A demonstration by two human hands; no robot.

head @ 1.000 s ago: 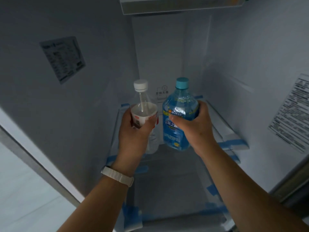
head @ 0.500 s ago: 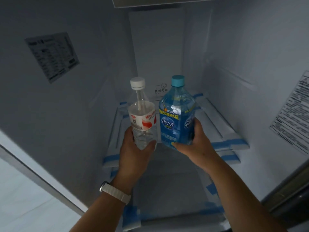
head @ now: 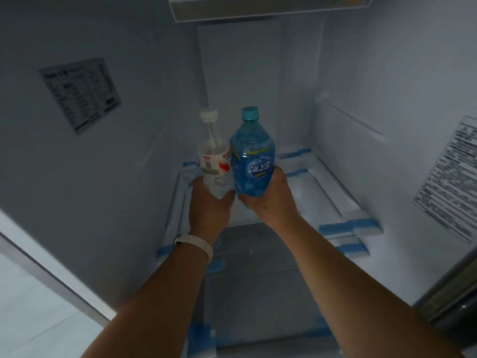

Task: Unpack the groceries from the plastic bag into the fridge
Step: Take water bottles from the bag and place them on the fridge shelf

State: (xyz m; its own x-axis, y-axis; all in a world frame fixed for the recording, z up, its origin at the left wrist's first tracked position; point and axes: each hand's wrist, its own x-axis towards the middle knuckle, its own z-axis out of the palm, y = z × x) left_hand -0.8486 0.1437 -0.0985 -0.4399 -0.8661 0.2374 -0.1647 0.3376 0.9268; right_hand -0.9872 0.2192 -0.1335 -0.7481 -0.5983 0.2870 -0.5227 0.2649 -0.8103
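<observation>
Both my arms reach into the fridge compartment (head: 258, 86). My left hand (head: 210, 210) grips the bottom of a clear water bottle (head: 214, 157) with a white cap and a red-and-white label. My right hand (head: 268, 200) grips the lower part of a blue drink bottle (head: 251, 156) with a teal cap. The two bottles stand upright side by side, touching, held above the glass shelf (head: 258, 267). The plastic bag is not in view.
White rails with blue tape (head: 348, 226) run along both sides of the shelf. A printed sticker (head: 81, 95) is on the left wall, and another sticker (head: 451, 182) is on the right wall. A shelf edge (head: 271, 9) hangs overhead.
Both hands have slid down from the bottles' middles to their bases, and the bottles have moved a little deeper into the compartment, still side by side.
</observation>
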